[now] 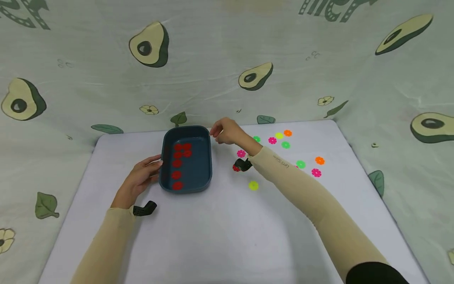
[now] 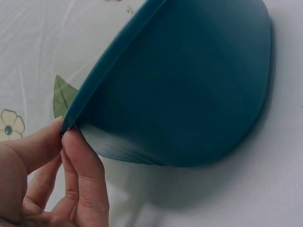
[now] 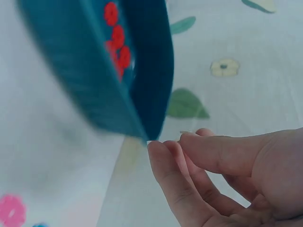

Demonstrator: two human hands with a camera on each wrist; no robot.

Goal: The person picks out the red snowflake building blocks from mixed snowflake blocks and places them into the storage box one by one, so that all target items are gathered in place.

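Note:
A dark teal rectangular tray stands on the white table with several red flower-shaped discs inside, most of them in a row along its left half. My left hand pinches the tray's left rim between thumb and fingers, as the left wrist view shows. At the far right corner is my right hand, its index fingertip at the rim's corner. The right thumb stands a little apart from that rim, and the fingers are loosely bent. Nothing shows between them.
Right of the tray lie scattered flower-shaped discs: pink, green, orange and yellow. A red one is partly hidden by the right wrist camera. An avocado-print cloth hangs behind the table.

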